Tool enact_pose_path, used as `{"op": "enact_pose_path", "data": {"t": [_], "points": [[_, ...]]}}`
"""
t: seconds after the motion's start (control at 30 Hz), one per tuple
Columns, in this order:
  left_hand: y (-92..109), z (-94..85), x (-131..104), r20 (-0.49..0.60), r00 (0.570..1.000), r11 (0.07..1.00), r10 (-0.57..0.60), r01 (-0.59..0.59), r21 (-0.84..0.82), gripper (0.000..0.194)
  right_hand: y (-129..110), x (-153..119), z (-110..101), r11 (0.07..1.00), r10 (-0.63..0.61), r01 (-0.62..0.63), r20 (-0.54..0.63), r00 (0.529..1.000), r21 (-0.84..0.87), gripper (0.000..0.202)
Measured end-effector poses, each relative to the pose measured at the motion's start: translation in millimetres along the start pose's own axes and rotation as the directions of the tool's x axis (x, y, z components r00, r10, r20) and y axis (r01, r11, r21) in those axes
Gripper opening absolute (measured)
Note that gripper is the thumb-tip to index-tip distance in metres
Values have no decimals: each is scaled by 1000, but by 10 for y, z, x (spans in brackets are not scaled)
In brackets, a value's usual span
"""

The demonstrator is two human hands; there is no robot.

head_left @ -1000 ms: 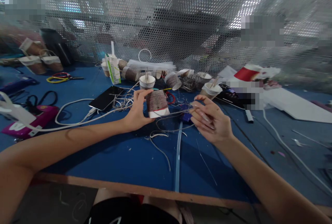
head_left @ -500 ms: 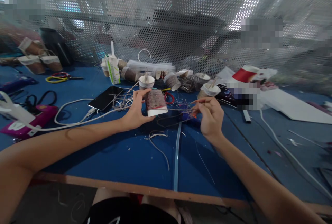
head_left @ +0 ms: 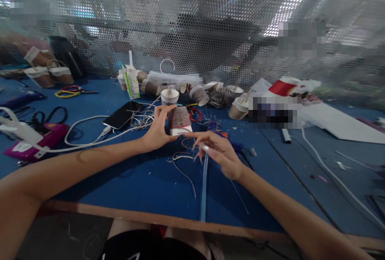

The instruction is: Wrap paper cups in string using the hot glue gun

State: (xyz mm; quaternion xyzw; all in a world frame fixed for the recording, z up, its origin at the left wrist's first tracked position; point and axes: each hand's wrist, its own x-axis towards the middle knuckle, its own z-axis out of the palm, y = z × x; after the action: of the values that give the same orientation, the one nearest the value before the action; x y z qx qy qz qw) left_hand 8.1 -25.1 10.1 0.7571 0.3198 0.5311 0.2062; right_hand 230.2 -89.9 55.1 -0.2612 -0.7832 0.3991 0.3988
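My left hand (head_left: 156, 131) grips a paper cup (head_left: 179, 118) from its left side, thumb below and fingers above. Brown cord is wound closely around the cup, with a red line near its bare white end. My right hand (head_left: 221, 151) is at the cup's right, index finger stretched to the white end and the other fingers spread below. Whether a strand of cord lies under that fingertip I cannot tell. Partly hidden behind my right hand is a blue tool with an orange part (head_left: 224, 135). A clear glue stick or strip (head_left: 204, 189) lies below the hand.
Behind the hands stand cord-wrapped cups (head_left: 169, 96) and a drink carton (head_left: 131, 81). To the left lie a phone (head_left: 122, 115), tangled cord (head_left: 142, 118), yellow-handled scissors (head_left: 70, 91) and a magenta device (head_left: 36, 141). White card (head_left: 345, 123) lies right. A perforated metal screen (head_left: 192, 23) closes the back.
My right hand has moved left and slightly down, from pinching the cord out to the right to touching the cup's white end with spread fingers. My left hand keeps holding the cup.
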Motion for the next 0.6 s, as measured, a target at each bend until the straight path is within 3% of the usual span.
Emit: {"op": "enact_pose_path", "data": {"t": [0.1, 0.37, 0.5, 0.6], "points": [[7, 1, -4, -1, 1000, 1000, 4, -4, -9, 87, -5, -2, 30, 999, 31, -29, 72, 997, -19, 24], [25, 5, -6, -13, 1000, 1000, 2, -2, 0, 83, 55, 45, -4, 957, 182, -158, -78, 980, 245, 29], [27, -4, -6, -18, 1000, 1000, -5, 5, -2, 86, 99, 71, -60, 950, 224, -153, -251, 942, 274, 35], [21, -3, -6, -28, 999, 999, 23, -22, 29, 87, 119, 54, -102, 983, 130, -58, -436, 890, 175, 38]]}}
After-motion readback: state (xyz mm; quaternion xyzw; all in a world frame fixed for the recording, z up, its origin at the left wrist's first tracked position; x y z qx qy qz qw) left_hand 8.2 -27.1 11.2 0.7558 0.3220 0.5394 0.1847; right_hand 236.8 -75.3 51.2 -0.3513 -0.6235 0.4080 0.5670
